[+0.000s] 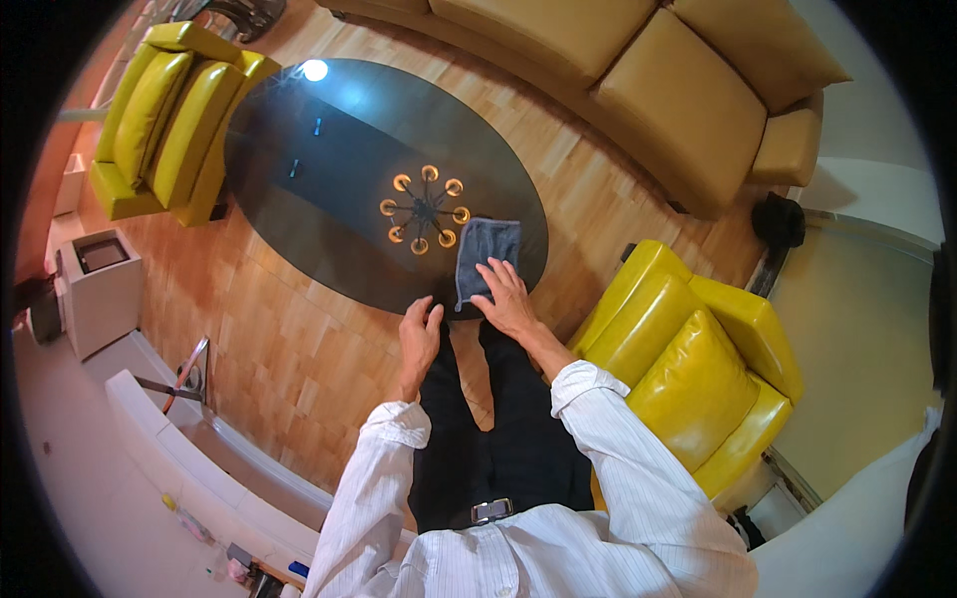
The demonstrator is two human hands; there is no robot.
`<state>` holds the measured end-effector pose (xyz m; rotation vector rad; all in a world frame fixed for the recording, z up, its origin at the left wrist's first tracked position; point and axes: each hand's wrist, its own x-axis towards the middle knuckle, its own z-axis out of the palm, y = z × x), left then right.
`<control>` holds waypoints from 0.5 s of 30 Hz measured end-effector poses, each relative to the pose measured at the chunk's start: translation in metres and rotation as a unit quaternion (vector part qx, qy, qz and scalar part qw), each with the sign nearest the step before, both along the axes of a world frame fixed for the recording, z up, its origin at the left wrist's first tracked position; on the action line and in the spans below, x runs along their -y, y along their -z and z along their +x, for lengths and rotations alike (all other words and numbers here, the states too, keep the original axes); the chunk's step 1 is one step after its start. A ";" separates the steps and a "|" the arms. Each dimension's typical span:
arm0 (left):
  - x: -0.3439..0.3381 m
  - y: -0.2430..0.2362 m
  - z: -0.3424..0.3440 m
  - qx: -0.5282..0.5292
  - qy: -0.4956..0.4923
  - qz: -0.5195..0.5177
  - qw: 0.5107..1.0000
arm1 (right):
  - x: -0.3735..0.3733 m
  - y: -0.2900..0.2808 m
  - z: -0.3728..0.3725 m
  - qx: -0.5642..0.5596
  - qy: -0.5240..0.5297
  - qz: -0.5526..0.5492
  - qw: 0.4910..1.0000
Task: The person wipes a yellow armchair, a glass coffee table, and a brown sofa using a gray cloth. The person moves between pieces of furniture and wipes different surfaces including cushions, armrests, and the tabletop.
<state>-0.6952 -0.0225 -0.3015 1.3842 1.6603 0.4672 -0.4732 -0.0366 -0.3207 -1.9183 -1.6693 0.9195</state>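
Note:
A grey cloth (pixel 487 244) with a pale border lies spread on the near right end of a dark oval glass-topped table (pixel 329 239). My right hand (pixel 508 302) rests on the cloth's lower part, its fingers stretched out and a little apart, not gripping it. At the table's near edge, left of the cloth, is my left hand (pixel 421 334). Its fingers are loosely bent and apart, and I see nothing in them. Both forearms reach forward in rolled white sleeves.
The tabletop mirrors a ring-shaped ceiling lamp and a bright light. A yellow armchair (pixel 688 369) stands close on my right, another yellow armchair (pixel 164 125) at the far left. Beyond the table is a tan sofa (pixel 688 110). A white cabinet (pixel 102 289) stands left on the wood floor.

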 end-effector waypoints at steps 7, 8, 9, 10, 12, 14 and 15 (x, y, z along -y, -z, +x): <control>-0.079 0.066 0.015 -0.064 0.189 0.121 0.972 | -0.010 0.065 0.044 0.068 0.047 0.022 0.996; -0.089 0.072 0.019 -0.069 0.206 0.126 0.968 | -0.015 0.071 0.049 0.074 0.061 0.032 0.995; -0.100 0.081 0.022 -0.074 0.223 0.135 0.963 | -0.025 0.075 0.053 0.097 0.057 0.038 0.993; -0.110 0.088 0.023 -0.087 0.256 0.141 0.953 | -0.036 0.078 0.057 0.118 0.053 0.044 0.991; -0.129 0.099 0.033 -0.100 0.282 0.152 0.942 | -0.056 0.083 0.064 0.171 0.040 0.046 0.983; -0.145 0.107 0.044 -0.113 0.306 0.164 0.931 | -0.075 0.088 0.068 0.189 0.022 0.047 0.981; -0.153 0.109 0.053 -0.107 0.310 0.166 0.930 | -0.082 0.094 0.073 0.201 0.015 0.050 0.978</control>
